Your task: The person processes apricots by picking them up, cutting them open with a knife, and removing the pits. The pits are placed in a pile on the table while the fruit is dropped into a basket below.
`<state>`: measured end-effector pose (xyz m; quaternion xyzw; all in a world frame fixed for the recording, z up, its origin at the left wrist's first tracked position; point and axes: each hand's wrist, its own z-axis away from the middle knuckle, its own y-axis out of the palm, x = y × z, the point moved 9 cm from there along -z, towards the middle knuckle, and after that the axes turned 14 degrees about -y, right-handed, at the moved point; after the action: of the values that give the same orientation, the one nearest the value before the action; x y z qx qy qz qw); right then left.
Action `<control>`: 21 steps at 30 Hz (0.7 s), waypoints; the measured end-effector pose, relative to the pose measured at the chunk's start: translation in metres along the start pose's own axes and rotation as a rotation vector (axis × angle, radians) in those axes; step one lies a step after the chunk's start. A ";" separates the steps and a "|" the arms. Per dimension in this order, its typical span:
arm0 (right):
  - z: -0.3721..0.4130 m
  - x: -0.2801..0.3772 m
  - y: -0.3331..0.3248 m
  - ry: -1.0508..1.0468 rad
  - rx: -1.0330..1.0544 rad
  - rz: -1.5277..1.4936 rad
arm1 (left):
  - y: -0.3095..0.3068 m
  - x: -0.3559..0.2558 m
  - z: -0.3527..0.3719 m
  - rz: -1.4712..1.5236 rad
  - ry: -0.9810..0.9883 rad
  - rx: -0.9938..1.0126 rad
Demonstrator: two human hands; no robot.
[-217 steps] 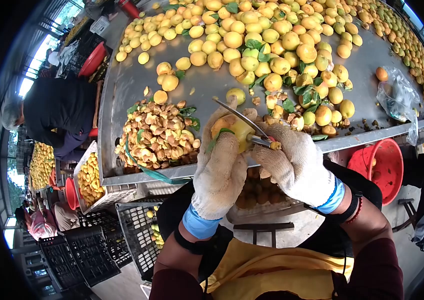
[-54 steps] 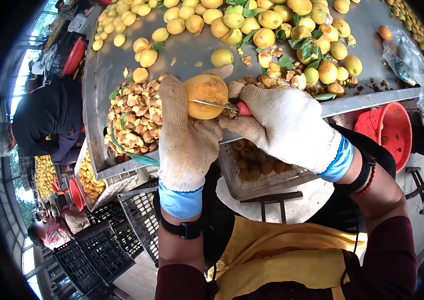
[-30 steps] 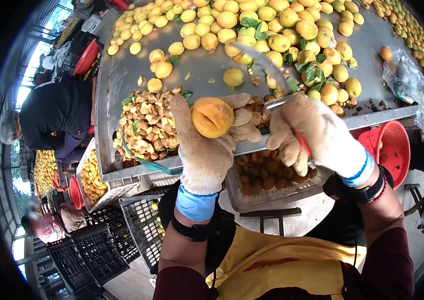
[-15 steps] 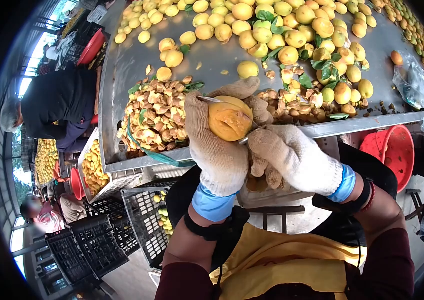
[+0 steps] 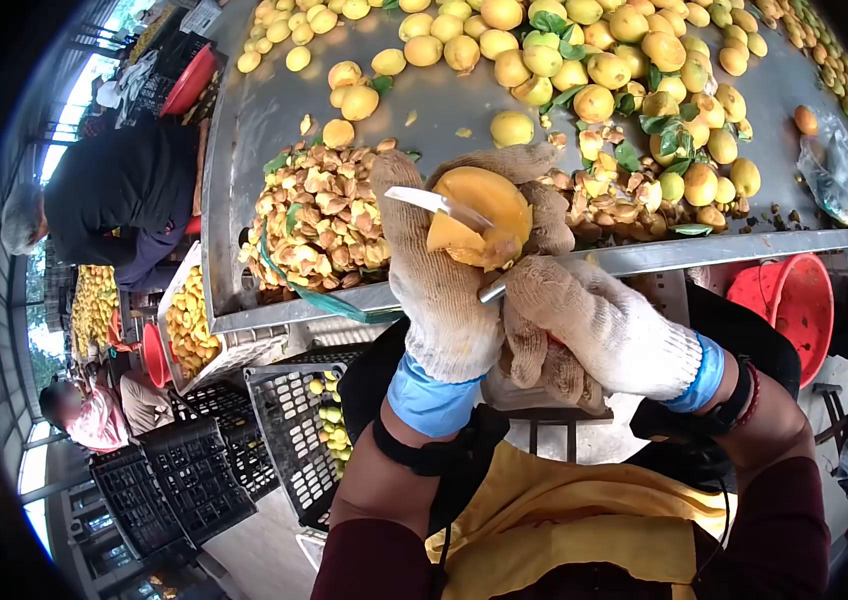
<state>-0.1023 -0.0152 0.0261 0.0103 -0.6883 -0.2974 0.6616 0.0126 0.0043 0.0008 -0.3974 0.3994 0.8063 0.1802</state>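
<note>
Knife (image 5: 418, 199) has moved further through fruit (image 5: 506, 205), blade toward ten o'clock; left hand (image 5: 431, 272) grips fruit, right hand (image 5: 582, 318) grips knife.

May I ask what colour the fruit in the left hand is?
The fruit is yellow-orange, best seen in the head view.

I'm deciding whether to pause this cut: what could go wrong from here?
Seen from the head camera, the tip of the knife overlaps the thumb side of the left grip, so a slip might cut into it. The fruit is partly cut, so a section could break off and drop.
</note>
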 end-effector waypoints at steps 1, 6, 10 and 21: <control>0.001 0.002 -0.005 0.053 -0.040 0.021 | 0.003 -0.002 0.001 0.003 0.004 0.004; 0.009 -0.023 -0.014 0.133 -0.083 0.110 | 0.018 -0.014 0.007 0.010 0.020 0.009; 0.008 -0.051 -0.024 -0.070 -0.174 0.014 | 0.014 -0.008 0.001 -0.339 0.031 0.087; 0.045 0.002 -0.027 0.001 -0.168 -0.102 | 0.086 0.025 0.021 0.128 -0.317 0.353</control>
<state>-0.1541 -0.0204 0.0190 -0.0100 -0.6592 -0.3876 0.6443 -0.0663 -0.0327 0.0320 -0.2021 0.5251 0.7861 0.2561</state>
